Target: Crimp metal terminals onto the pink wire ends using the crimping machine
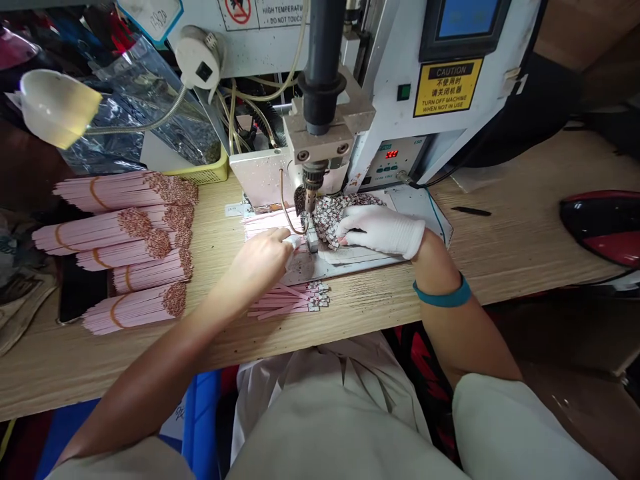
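My left hand (pixel 264 259) is bare, fingers pinched together just left of the press tip (pixel 311 193) of the white machine, holding a pink strip (pixel 267 223) under it. My right hand (pixel 381 230) wears a white glove and rests with fingers curled on a heap of small patterned square pieces (pixel 336 212) lying on the machine's metal plate (pixel 430 220). A small loose pile of pink strips with square ends (pixel 290 300) lies on the table under my left wrist.
Several banded bundles of pink sticks (pixel 125 247) are stacked at the left. A gooseneck lamp (pixel 57 107) hangs over them, with a yellow basket (pixel 205 173) behind. A black pen (pixel 470 211) and a red-black object (pixel 603 223) lie on the wooden table (pixel 525 247) at right.
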